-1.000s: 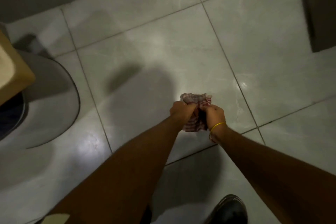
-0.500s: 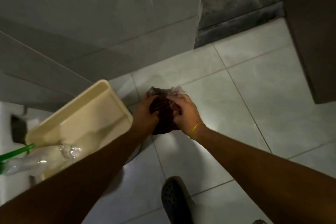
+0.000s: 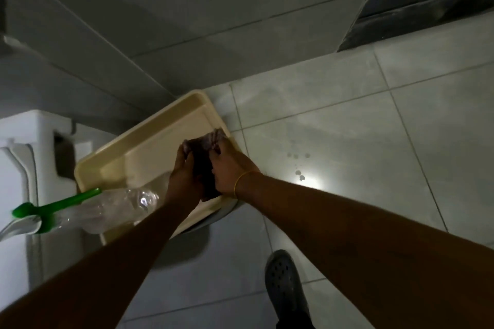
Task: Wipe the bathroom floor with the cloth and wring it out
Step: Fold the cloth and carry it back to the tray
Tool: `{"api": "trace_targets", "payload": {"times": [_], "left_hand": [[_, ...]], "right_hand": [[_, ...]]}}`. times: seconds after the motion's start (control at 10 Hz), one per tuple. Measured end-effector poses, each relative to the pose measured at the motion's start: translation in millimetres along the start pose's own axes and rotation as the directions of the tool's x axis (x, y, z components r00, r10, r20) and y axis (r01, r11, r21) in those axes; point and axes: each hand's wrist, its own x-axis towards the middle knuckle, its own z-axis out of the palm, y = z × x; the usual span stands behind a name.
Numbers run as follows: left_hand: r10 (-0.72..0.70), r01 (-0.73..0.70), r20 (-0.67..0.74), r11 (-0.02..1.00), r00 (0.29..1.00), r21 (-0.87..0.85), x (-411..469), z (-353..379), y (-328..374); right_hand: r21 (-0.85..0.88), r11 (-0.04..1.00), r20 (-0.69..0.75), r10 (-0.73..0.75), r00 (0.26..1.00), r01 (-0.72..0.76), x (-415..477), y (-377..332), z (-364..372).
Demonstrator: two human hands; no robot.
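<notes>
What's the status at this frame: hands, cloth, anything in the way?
Left hand and right hand both clamped on the bunched cloth. Cloth held over the beige tray. Clear bottle lies close beside the left wrist.

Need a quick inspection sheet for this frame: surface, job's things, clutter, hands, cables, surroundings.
Surface: pale tiled floor, glossy, with a few dark drops near the glare.
Job's things: dark bunched cloth held over the beige tray.
Clutter: clear plastic bottle lying on the tray's near end; green-handled brush beside it.
Hands: left hand and right hand both closed on the cloth; yellow band on the right wrist.
Cables: nothing seen.
Surroundings: grey tiled wall, white fixture at left, dark shoe on the floor.
</notes>
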Motion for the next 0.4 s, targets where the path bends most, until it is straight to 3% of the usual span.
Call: {"api": "trace_targets", "payload": {"times": [0.1,0.2,0.3,0.4], "left_hand": [[-0.042,0.01,0.126,0.968,0.991,0.249,7,6,-9],[-0.257,0.092,0.175,0.771,0.951,0.63,3,3,-6],[-0.207,0.08,0.11,0.733,0.972,0.675,1,-6,32],[-0.082,-0.016,0.116,0.748,0.99,0.663,-1,-6,77]], "right_hand": [[0.066,0.988,0.036,0.139,0.99,-0.141,7,-3,9],[-0.005,0.994,0.021,0.11,0.994,-0.109,1,-3,1],[-0.088,0.996,0.005,0.007,1.0,-0.006,-32,8,-34],[-0.12,0.993,-0.125,-0.006,0.992,-0.009,-63,24,-69]]}}
